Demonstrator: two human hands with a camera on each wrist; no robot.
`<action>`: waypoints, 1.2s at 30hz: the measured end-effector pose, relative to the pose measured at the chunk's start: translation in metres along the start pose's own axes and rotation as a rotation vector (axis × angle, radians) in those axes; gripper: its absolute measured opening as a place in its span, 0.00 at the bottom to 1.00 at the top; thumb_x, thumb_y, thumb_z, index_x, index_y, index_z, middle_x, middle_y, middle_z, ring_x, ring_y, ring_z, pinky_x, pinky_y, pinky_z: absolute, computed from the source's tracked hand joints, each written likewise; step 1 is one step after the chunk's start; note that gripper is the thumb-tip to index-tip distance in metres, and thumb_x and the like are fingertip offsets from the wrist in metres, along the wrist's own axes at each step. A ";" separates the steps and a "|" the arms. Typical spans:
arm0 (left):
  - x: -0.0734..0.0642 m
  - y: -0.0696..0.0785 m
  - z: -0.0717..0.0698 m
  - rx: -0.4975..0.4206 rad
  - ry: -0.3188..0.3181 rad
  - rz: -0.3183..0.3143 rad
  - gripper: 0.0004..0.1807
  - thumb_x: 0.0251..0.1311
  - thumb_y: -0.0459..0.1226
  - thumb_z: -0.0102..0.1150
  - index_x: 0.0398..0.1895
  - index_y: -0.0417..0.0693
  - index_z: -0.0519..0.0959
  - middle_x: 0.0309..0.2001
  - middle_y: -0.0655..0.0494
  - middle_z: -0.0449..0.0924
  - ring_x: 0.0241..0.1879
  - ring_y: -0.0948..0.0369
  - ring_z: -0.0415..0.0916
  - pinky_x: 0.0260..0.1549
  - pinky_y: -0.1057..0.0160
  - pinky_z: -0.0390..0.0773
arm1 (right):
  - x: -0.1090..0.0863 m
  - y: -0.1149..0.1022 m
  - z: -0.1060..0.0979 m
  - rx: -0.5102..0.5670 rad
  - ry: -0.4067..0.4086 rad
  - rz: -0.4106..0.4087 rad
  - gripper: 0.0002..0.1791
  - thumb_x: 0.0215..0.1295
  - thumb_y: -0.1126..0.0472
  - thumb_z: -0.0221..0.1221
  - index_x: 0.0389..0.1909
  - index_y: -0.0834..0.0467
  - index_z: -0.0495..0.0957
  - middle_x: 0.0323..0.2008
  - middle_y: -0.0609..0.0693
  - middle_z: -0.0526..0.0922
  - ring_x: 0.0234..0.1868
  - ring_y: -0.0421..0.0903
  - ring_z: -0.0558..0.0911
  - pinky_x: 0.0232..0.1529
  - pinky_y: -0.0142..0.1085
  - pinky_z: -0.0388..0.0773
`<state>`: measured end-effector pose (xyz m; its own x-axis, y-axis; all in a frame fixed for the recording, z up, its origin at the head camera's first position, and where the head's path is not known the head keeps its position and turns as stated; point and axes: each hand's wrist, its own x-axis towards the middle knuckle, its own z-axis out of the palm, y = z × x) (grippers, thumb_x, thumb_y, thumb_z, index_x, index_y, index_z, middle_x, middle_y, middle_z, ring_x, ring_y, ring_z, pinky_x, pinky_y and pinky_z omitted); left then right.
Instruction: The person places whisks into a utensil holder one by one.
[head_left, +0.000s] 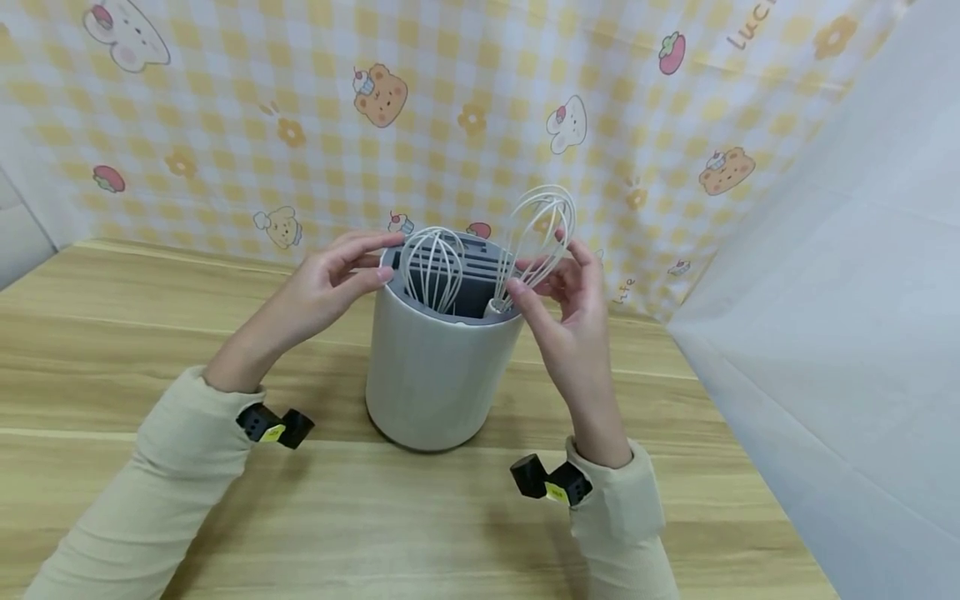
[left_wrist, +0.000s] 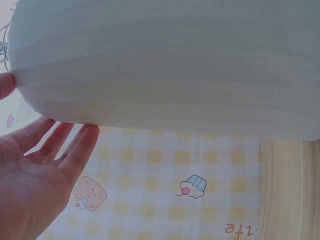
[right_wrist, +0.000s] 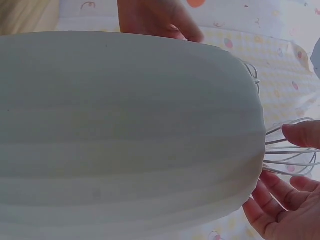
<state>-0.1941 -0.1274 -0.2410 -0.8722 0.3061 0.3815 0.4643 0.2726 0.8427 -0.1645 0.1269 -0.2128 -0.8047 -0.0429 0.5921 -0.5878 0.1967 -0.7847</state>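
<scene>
A white utensil holder [head_left: 435,379] with a grey slotted top stands upright on the table. My left hand [head_left: 330,279] rests on its left rim, thumb at the front; in the left wrist view, its fairly straight fingers [left_wrist: 84,150] touch the side wall. On the right, my right hand [head_left: 573,312] holds a whisk [head_left: 542,237] by its wire loops, thumb in front and fingers behind. That whisk leans right, its lower end inside the holder. Another whisk [head_left: 433,268] stands in the left part of the opening, wires up. Both whisk handles are mostly hidden by the holder.
The wood-grain table [head_left: 360,517] runs beneath the holder. Behind it hangs a yellow checked cloth [head_left: 450,158] with cartoon prints. A white sheet [head_left: 847,292] slopes along the right side. Each wrist carries a small black camera.
</scene>
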 end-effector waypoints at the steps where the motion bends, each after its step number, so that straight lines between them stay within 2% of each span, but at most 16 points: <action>1: 0.000 0.000 0.000 0.002 0.001 0.004 0.25 0.67 0.42 0.47 0.67 0.50 0.64 0.66 0.53 0.61 0.61 0.53 0.65 0.59 0.56 0.71 | 0.000 0.000 0.000 0.000 0.000 0.000 0.33 0.59 0.69 0.60 0.64 0.58 0.59 0.46 0.63 0.78 0.39 0.43 0.78 0.52 0.36 0.73; 8: -0.001 0.002 0.004 0.018 0.035 0.051 0.23 0.67 0.40 0.48 0.65 0.49 0.67 0.64 0.52 0.64 0.59 0.54 0.67 0.51 0.76 0.72 | 0.000 -0.001 -0.001 -0.025 -0.005 -0.001 0.33 0.59 0.68 0.60 0.64 0.57 0.59 0.46 0.61 0.78 0.39 0.44 0.77 0.53 0.36 0.73; 13: 0.000 -0.004 0.008 0.082 0.099 0.133 0.21 0.67 0.38 0.48 0.63 0.47 0.69 0.61 0.50 0.67 0.56 0.55 0.69 0.49 0.80 0.72 | -0.001 -0.001 -0.001 -0.035 -0.014 -0.016 0.33 0.59 0.68 0.61 0.64 0.56 0.59 0.47 0.62 0.79 0.39 0.43 0.78 0.53 0.37 0.73; 16: 0.000 -0.008 0.010 0.159 0.139 0.208 0.21 0.67 0.37 0.48 0.62 0.45 0.70 0.60 0.50 0.69 0.52 0.56 0.71 0.48 0.77 0.73 | -0.001 -0.001 -0.001 -0.029 -0.025 -0.044 0.33 0.59 0.69 0.60 0.65 0.58 0.59 0.47 0.63 0.79 0.40 0.42 0.78 0.53 0.37 0.73; 21: 0.001 -0.014 0.012 0.293 0.183 0.296 0.21 0.67 0.38 0.45 0.62 0.45 0.70 0.61 0.49 0.69 0.52 0.55 0.72 0.49 0.60 0.77 | -0.002 0.000 0.001 -0.011 -0.019 -0.084 0.33 0.59 0.69 0.59 0.64 0.60 0.59 0.48 0.63 0.79 0.43 0.44 0.78 0.53 0.36 0.73; 23: 0.001 -0.015 0.013 0.322 0.189 0.308 0.21 0.68 0.39 0.45 0.62 0.45 0.69 0.61 0.49 0.69 0.54 0.54 0.72 0.49 0.54 0.77 | -0.002 0.001 0.002 -0.007 -0.017 -0.087 0.32 0.59 0.70 0.60 0.64 0.60 0.59 0.48 0.63 0.79 0.45 0.46 0.78 0.54 0.37 0.73; 27: 0.000 -0.016 0.013 0.349 0.188 0.318 0.22 0.68 0.40 0.44 0.63 0.45 0.69 0.62 0.48 0.68 0.55 0.52 0.72 0.50 0.51 0.76 | -0.001 0.003 0.003 -0.012 -0.029 -0.073 0.31 0.58 0.70 0.60 0.62 0.61 0.60 0.47 0.63 0.79 0.46 0.51 0.78 0.54 0.37 0.72; 33: -0.001 -0.015 0.011 0.376 0.177 0.316 0.22 0.68 0.41 0.43 0.64 0.46 0.68 0.62 0.49 0.68 0.52 0.51 0.73 0.50 0.49 0.75 | -0.001 0.004 0.003 -0.040 -0.039 -0.060 0.31 0.59 0.69 0.60 0.62 0.61 0.58 0.48 0.64 0.78 0.46 0.49 0.77 0.56 0.36 0.70; 36: -0.001 -0.014 0.011 0.396 0.175 0.319 0.23 0.68 0.41 0.43 0.64 0.47 0.67 0.62 0.49 0.68 0.55 0.51 0.71 0.51 0.48 0.74 | -0.002 0.005 0.003 -0.057 -0.041 -0.065 0.33 0.58 0.69 0.60 0.63 0.61 0.57 0.48 0.64 0.77 0.47 0.49 0.76 0.57 0.37 0.70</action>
<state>-0.1977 -0.1217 -0.2572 -0.6748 0.2827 0.6817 0.7037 0.5246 0.4791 -0.1662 0.1250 -0.2179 -0.7686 -0.0969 0.6323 -0.6339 0.2480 -0.7326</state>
